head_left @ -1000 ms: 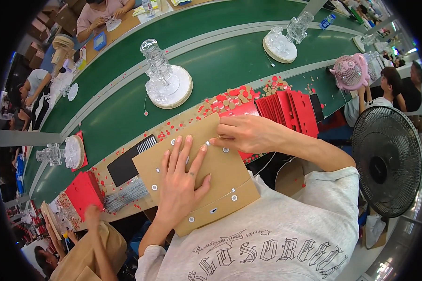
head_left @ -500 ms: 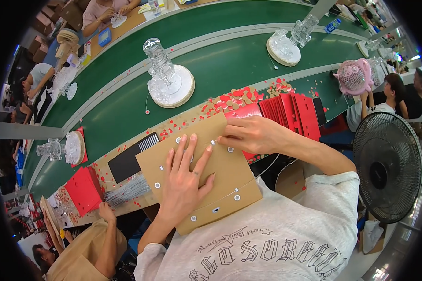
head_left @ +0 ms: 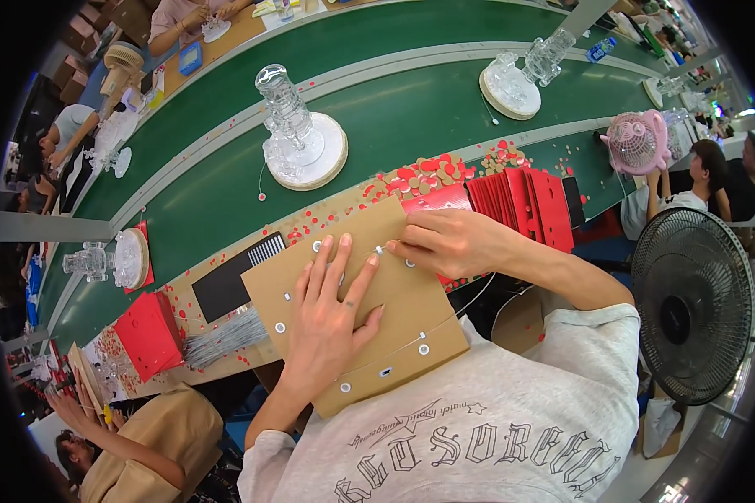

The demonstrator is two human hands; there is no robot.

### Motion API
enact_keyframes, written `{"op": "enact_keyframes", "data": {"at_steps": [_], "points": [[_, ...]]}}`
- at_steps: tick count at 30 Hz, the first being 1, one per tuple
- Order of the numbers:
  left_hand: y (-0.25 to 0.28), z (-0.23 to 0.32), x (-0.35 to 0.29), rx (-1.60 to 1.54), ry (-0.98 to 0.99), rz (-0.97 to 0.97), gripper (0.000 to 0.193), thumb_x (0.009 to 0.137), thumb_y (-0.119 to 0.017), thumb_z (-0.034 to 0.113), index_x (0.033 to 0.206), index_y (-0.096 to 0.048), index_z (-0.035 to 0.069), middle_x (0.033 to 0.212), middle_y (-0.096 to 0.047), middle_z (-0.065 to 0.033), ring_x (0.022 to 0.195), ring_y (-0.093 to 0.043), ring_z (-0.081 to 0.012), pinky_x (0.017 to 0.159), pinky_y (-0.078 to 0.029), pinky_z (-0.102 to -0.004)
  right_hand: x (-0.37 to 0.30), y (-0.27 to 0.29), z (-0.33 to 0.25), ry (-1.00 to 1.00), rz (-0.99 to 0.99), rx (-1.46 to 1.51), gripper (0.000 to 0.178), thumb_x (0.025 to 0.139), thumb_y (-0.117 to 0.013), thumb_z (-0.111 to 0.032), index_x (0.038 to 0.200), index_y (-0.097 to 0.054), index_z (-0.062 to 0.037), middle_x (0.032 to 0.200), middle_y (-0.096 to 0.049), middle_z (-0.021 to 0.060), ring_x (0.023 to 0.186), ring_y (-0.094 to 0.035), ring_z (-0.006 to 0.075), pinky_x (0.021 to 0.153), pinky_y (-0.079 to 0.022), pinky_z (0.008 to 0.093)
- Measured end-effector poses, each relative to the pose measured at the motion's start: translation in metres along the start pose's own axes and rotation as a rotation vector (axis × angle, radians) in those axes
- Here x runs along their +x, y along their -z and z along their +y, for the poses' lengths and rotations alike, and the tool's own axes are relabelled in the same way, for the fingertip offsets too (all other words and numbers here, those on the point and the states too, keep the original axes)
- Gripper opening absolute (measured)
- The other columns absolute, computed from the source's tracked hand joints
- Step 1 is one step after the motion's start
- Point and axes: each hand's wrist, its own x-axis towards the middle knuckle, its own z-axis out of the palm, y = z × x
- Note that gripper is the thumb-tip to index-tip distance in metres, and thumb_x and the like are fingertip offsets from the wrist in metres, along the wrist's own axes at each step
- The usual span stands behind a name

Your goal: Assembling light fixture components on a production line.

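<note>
A brown cardboard panel (head_left: 411,306) lies tilted in front of me, with round white-rimmed eyelets and small white tabs on its face. My left hand (head_left: 323,323) rests flat on it, fingers spread, the index tip beside a small white tab (head_left: 378,249). At that tab my right hand (head_left: 449,243) has its thumb and fingers pinched together; what they hold is too small to make out. A thin pale wire (head_left: 476,300) runs across the panel's lower right and past its edge below my right forearm.
Red card pieces (head_left: 511,201) and loose red and brown discs (head_left: 428,172) lie beyond the panel. To the left are a black sheet (head_left: 222,293), silver wires (head_left: 227,339) and more red cards (head_left: 149,335). Clear ornaments on white bases (head_left: 323,151) stand on the green belt. A black fan (head_left: 687,306) is at right.
My hands and the panel have barely shifted. The neighbouring person's hand at lower left has left the silver wires and moved further left.
</note>
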Motion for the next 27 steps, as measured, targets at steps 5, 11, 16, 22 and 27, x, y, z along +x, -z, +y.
{"op": "enact_keyframes", "data": {"at_steps": [5,11,16,22,27], "points": [[-0.001,0.0,0.0,0.005,0.009,-0.001,0.071,0.079,-0.079,0.023,0.145,-0.053,0.013,0.158,-0.035,-0.0188,0.147,-0.033,-0.0371,0.114,-0.032,-0.0528,0.001,-0.004,-0.001,-0.02,-0.037,0.024,0.033,0.076,-0.067,-0.008,0.107,-0.07,0.0015,0.09,-0.057,0.0079,0.091,-0.065,0.0235,0.068,-0.059,0.0304],[-0.002,-0.001,-0.001,-0.035,0.003,0.022,0.074,0.08,-0.079,0.023,0.146,-0.049,0.009,0.158,-0.035,-0.0178,0.147,-0.032,-0.0367,0.114,-0.033,-0.0513,-0.009,0.012,0.004,-0.15,-0.092,0.095,0.031,0.075,-0.067,-0.007,0.105,-0.069,0.002,0.096,-0.06,0.0085,0.087,-0.065,0.0219,0.067,-0.057,0.0343],[0.004,0.005,0.006,-0.164,0.018,0.081,0.07,0.08,-0.078,0.017,0.143,-0.048,0.001,0.153,-0.039,-0.0189,0.143,-0.037,-0.038,0.11,-0.036,-0.0504,0.001,0.004,-0.01,-0.068,-0.084,-0.039,0.032,0.074,-0.067,-0.008,0.104,-0.068,0.0019,0.098,-0.06,0.0076,0.091,-0.065,0.0193,0.066,-0.058,0.0259],[0.016,-0.022,0.045,-0.052,-0.076,0.118,0.029,0.08,-0.074,0.007,0.101,-0.057,-0.004,0.118,-0.054,-0.0189,0.11,-0.053,-0.0353,0.091,-0.047,-0.0453,0.004,0.009,-0.028,-0.145,-0.068,-0.065,0.031,0.07,-0.067,-0.009,0.099,-0.068,0.003,0.102,-0.062,0.009,0.09,-0.066,0.0229,0.074,-0.056,0.0323],[0.009,-0.033,0.058,-0.277,-0.251,0.057,0.021,0.077,-0.07,-0.005,0.088,-0.052,-0.004,0.117,-0.055,-0.0164,0.113,-0.054,-0.0367,0.092,-0.047,-0.0433,0.005,-0.005,-0.052,-0.201,0.078,-0.063,0.029,0.067,-0.067,-0.006,0.093,-0.068,0.0077,0.101,-0.064,0.0135,0.091,-0.067,0.0244,0.072,-0.058,0.0319]]}}
